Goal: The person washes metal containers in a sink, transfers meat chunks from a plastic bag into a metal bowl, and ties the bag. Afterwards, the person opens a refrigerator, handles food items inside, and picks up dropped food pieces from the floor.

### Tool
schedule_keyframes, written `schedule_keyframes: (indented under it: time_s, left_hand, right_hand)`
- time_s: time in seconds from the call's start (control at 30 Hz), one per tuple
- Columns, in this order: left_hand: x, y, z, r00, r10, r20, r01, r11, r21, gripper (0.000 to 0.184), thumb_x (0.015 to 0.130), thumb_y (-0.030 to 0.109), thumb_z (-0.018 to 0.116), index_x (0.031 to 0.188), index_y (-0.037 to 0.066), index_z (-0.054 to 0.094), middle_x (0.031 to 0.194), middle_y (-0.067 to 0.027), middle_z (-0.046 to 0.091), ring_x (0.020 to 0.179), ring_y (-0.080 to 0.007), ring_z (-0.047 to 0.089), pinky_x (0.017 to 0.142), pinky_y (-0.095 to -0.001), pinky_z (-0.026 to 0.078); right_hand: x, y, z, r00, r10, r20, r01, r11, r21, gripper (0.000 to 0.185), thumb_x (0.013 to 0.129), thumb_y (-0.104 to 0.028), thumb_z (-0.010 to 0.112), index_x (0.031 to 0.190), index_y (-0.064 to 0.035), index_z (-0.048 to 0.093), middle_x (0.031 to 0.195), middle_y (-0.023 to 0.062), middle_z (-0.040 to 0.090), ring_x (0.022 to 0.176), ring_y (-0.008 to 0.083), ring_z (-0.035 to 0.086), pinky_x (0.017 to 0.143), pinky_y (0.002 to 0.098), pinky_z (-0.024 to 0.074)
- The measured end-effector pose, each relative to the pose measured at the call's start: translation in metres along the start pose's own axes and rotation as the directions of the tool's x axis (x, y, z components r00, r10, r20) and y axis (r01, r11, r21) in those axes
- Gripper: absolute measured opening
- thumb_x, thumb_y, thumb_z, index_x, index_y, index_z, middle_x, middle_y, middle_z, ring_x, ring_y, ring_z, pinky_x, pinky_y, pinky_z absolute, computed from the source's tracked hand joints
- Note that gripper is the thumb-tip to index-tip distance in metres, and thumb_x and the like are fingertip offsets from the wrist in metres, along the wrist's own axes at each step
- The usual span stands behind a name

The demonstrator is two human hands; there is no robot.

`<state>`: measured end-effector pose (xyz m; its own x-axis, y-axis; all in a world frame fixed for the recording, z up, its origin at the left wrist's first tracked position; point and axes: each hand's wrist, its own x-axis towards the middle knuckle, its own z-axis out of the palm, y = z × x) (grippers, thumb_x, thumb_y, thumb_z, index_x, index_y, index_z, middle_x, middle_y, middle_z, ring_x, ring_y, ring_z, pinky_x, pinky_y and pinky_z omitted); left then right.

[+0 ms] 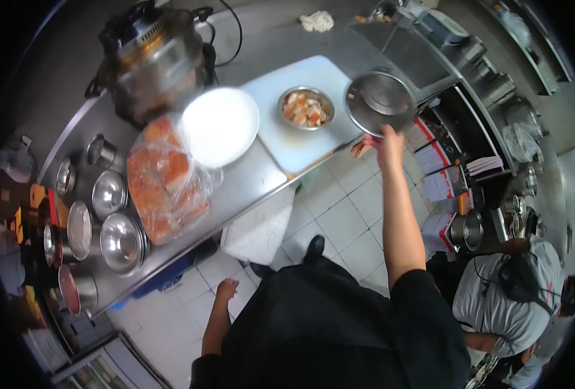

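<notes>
My right hand [386, 144] grips the near rim of a round dark metal lid or pan [381, 100], held at the right end of the white cutting board [271, 81]. On the board stands a metal bowl [307, 108] with cut orange and white pieces in it. A white plate [220, 128] overlaps the board's left side. Left of it lies a clear plastic bag [167, 185] with large orange-brown pieces inside. My left hand [227, 289] hangs low over the floor, away from the counter; its fingers look curled, but they are small and blurred.
A large metal pot [154, 65] stands at the back left. Several metal bowls [122, 243] line the counter's left end. A whitish cloth [316, 21] lies at the back. Below the counter is a white bin [258, 227]. Another person [508, 292] is at the lower right.
</notes>
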<state>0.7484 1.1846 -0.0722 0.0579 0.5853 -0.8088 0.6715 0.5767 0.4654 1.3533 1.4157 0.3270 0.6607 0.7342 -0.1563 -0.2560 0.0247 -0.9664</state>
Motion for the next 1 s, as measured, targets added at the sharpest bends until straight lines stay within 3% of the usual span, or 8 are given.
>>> schedule_keyframes:
  time_s: [0.13,0.3,0.37,0.4,0.5,0.73,0.9,1.0]
  left_hand:
    - [-0.027,0.054,0.019,0.992,0.037,-0.118,-0.035,0.999,0.021,0.038,0.085,0.041,0.064,0.093,0.004,0.068,0.070,-0.0114,0.068,0.060,-0.0208,0.067,0.061,-0.0362,0.052]
    - [-0.018,0.155,0.094,0.996,0.014,-0.086,0.002,0.984,0.177,0.036,0.087,0.040,0.063,0.093,0.005,0.067,0.073,-0.0114,0.069,0.065,-0.0202,0.068,0.066,-0.0359,0.052]
    - [-0.003,0.212,0.137,0.960,0.276,-0.046,-0.269,0.955,0.126,0.034,0.091,0.038,0.061,0.095,0.004,0.067,0.078,-0.0108,0.070,0.072,-0.0210,0.068,0.068,-0.0349,0.052]
    - [-0.002,0.257,0.159,0.943,0.332,-0.015,-0.330,0.942,0.062,0.027,0.095,0.030,0.060,0.099,0.003,0.067,0.076,-0.0042,0.066,0.069,-0.0136,0.063,0.064,-0.0283,0.050]
    - [-0.036,0.433,0.194,0.824,0.566,0.024,-0.567,0.824,0.029,0.025,0.098,0.024,0.059,0.108,0.003,0.067,0.083,-0.0028,0.067,0.079,-0.0114,0.062,0.072,-0.0268,0.049]
    - [-0.142,0.731,0.181,0.438,0.889,-0.131,-0.897,0.442,-0.002,0.022,0.095,0.015,0.061,0.111,0.000,0.063,0.113,-0.0078,0.064,0.086,-0.0137,0.061,0.077,-0.0263,0.048]
    - [-0.102,0.815,0.170,0.355,0.876,-0.326,-0.902,0.413,0.128,0.019,0.091,0.015,0.064,0.098,-0.003,0.063,0.106,-0.0129,0.064,0.078,-0.0196,0.059,0.069,-0.0297,0.047]
    - [-0.053,0.862,0.162,0.455,0.791,-0.409,-0.851,0.522,0.064,0.018,0.090,0.012,0.062,0.094,-0.005,0.061,0.104,-0.0142,0.064,0.077,-0.0211,0.056,0.069,-0.0307,0.045]
  right_hand:
    - [-0.024,0.048,-0.110,0.999,-0.038,-0.021,0.040,0.995,0.087,0.030,0.089,-0.011,0.053,0.106,0.0133,0.052,0.088,0.0214,0.065,0.065,0.0268,0.067,0.048,0.0346,0.0566]
    - [-0.025,0.103,-0.241,0.950,0.291,-0.111,-0.290,0.957,0.033,0.029,0.087,-0.010,0.050,0.100,0.0151,0.053,0.081,0.0217,0.063,0.051,0.0270,0.063,0.040,0.0347,0.0532]
    - [-0.020,0.103,-0.276,0.881,0.457,-0.127,-0.461,0.887,-0.011,0.030,0.088,-0.012,0.050,0.097,0.0165,0.053,0.069,0.0215,0.062,0.050,0.0275,0.063,0.040,0.0355,0.0532]
    - [-0.014,0.098,-0.289,0.844,0.524,-0.115,-0.531,0.846,-0.042,0.032,0.088,-0.013,0.050,0.097,0.0175,0.053,0.067,0.0213,0.062,0.050,0.0276,0.063,0.040,0.0356,0.0534]
    - [0.007,0.056,-0.306,0.836,0.548,-0.026,-0.547,0.827,-0.134,0.034,0.088,-0.013,0.050,0.098,0.0186,0.055,0.068,0.0217,0.062,0.048,0.0280,0.062,0.040,0.0353,0.0534]
    - [0.101,-0.051,-0.271,0.876,0.408,0.256,-0.270,0.856,-0.442,0.044,0.092,-0.018,0.052,0.126,0.0092,0.047,0.079,0.0187,0.066,0.051,0.0222,0.065,0.042,0.0312,0.0526]
    - [0.205,-0.085,-0.224,0.795,0.350,0.495,-0.031,0.839,-0.544,0.056,0.097,-0.032,0.055,0.139,0.0023,0.041,0.078,0.0121,0.066,0.054,0.0181,0.064,0.049,0.0292,0.0522]
    - [0.287,-0.095,-0.209,0.749,0.339,0.570,0.021,0.846,-0.532,0.058,0.101,-0.040,0.052,0.143,-0.0012,0.042,0.082,0.0077,0.067,0.062,0.0145,0.065,0.058,0.0282,0.0527]
